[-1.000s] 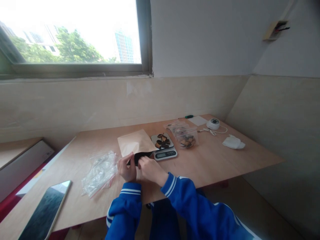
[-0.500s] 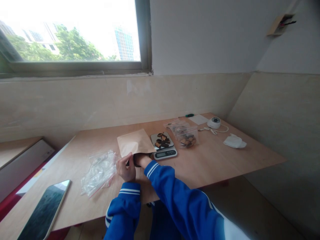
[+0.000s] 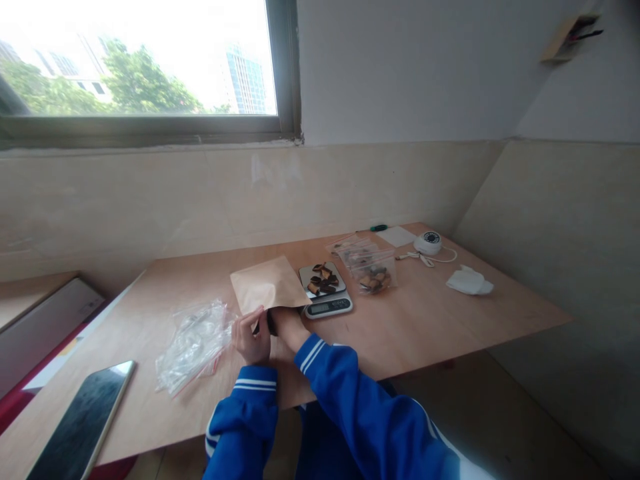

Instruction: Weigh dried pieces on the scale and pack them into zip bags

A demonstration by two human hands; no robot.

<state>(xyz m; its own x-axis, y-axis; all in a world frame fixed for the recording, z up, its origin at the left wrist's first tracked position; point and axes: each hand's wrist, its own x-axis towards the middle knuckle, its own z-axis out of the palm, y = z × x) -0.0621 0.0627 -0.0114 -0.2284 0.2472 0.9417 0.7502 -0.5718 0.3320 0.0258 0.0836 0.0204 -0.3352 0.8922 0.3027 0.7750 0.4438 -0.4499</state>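
A brown paper pouch (image 3: 267,285) lies on the wooden table (image 3: 425,320) with its dark mouth toward me. My left hand (image 3: 251,337) pinches the near edge of the pouch's mouth. My right hand (image 3: 285,321) reaches into the mouth, so its fingers are hidden inside the pouch. Just right of the pouch stands a small digital scale (image 3: 326,292) with several dark brown pieces on its pan.
A heap of clear zip bags (image 3: 193,343) lies left of my hands. A phone (image 3: 83,423) rests at the near left. Clear bags with brown pieces (image 3: 373,270), a white round device (image 3: 427,243), a crumpled tissue (image 3: 469,281) and a green pen (image 3: 379,228) sit at the right.
My right hand has gone from the pouch's mouth into the pouch, and the wrist has drawn back slightly since half a second ago. The left hand keeps its hold.
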